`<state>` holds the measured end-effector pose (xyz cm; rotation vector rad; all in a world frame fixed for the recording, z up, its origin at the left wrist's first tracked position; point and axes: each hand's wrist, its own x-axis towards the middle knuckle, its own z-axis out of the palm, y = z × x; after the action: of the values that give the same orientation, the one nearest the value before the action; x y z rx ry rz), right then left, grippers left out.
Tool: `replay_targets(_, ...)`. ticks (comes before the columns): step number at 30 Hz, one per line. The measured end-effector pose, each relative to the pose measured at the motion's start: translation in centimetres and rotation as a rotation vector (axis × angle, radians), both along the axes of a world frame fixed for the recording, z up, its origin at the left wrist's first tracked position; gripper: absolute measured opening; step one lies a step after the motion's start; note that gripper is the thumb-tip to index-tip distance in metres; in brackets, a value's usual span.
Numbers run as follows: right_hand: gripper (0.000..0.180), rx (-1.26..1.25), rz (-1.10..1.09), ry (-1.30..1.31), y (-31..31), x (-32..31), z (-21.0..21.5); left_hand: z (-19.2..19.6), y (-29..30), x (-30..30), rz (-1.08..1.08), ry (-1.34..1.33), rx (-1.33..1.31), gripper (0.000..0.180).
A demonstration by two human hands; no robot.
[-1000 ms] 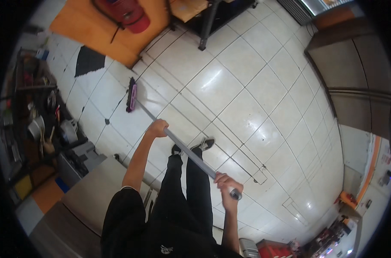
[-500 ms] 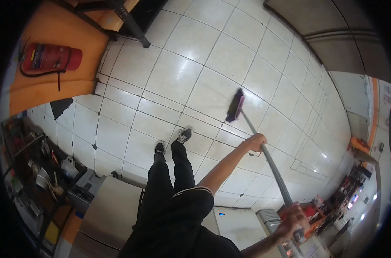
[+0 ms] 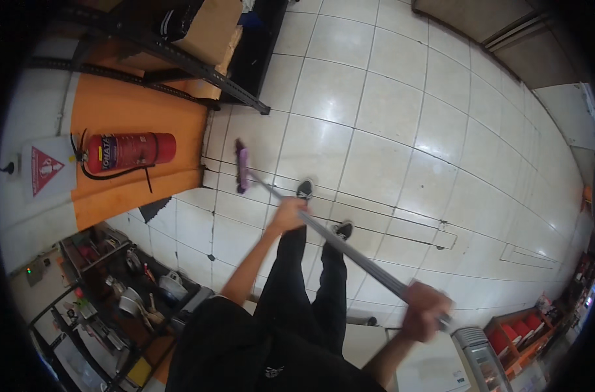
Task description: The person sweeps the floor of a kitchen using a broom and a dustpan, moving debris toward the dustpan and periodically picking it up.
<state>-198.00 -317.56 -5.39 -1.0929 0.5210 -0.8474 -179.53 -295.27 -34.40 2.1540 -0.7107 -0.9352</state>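
A long-handled broom slants across in front of me, its grey pole running from lower right to upper left. My left hand is wrapped round the pole low down, nearer the head. Higher up, close to the pole's end, my right hand grips it, slightly blurred. The purple broom head with dark bristles is on the white tiled floor, left of my shoes, near the foot of the orange wall.
A red fire extinguisher hangs on the orange wall at left. A dark metal shelf stands far left, holding boxes. Cookware fills a rack at near left. White chest-like units are behind me at lower right; cabinets stand far right.
The broom head has swept left across the floor, from right of my feet to left of them. My left hand moved left with the pole, and the view has shifted.
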Motion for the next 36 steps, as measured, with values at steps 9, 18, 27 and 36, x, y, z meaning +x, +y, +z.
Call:
replay_targets(9, 0.027, -0.28, -0.066, 0.426, 8.3, 14.5, -10.1, -11.8, 6.8, 14.9, -0.288, -0.15, -0.071, 0.021)
replay_targets(18, 0.012, 0.008, -0.464, 0.312, -0.3, 4.3, 6.7, -2.4, -15.2, 4.4, -0.659, 0.06, -0.101, 0.015)
replay_targets(27, 0.016, 0.128, -0.22, 0.367, 7.6, 10.2, -8.1, -9.4, 7.0, 20.9, -0.57, -0.219, 0.143, 0.02)
replay_targets(36, 0.014, 0.536, -0.287, 0.707, 14.1, 18.2, -11.1, -16.9, 12.2, 26.5, -0.71, -0.099, 0.198, 0.028)
